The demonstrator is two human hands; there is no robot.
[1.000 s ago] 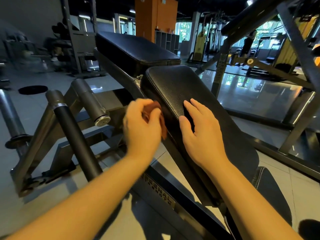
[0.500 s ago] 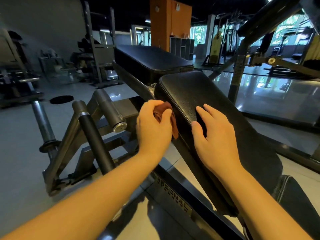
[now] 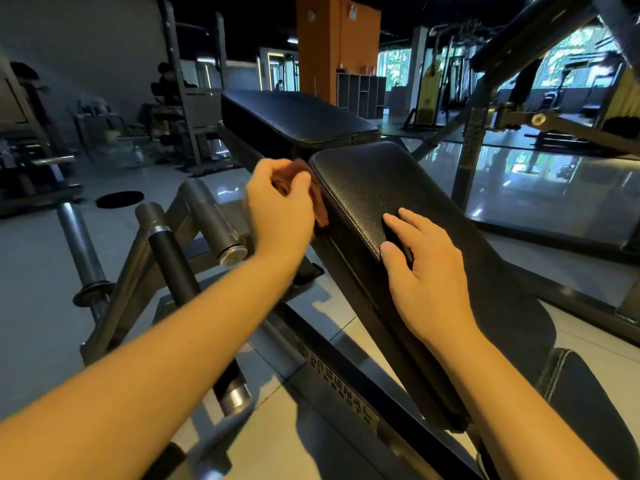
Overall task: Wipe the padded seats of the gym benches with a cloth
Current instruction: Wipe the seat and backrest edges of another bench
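A long black padded bench pad (image 3: 391,188) slopes toward me through the middle of the view. My left hand (image 3: 280,206) grips a bunched brown cloth (image 3: 320,202) and holds it against the pad's left side edge, near its far end. Most of the cloth is hidden under my fingers. My right hand (image 3: 426,271) lies on top of the pad with straight fingers, its thumb at the left edge. Beyond it sits a second black pad (image 3: 298,116), flat and level. A third pad's corner (image 3: 585,386) shows at the lower right.
The bench's grey steel frame (image 3: 145,271) with a black-gripped handle (image 3: 173,261) and chrome weight pegs (image 3: 79,247) stands left of the pad. More machine frames (image 3: 485,91) rise at right, an orange pillar (image 3: 339,43) behind. A person (image 3: 166,88) sits at far left. The floor is glossy tile.
My left hand has slid the cloth up along the pad's left edge toward its far end. My right hand has stayed on the pad. The camera has shifted.
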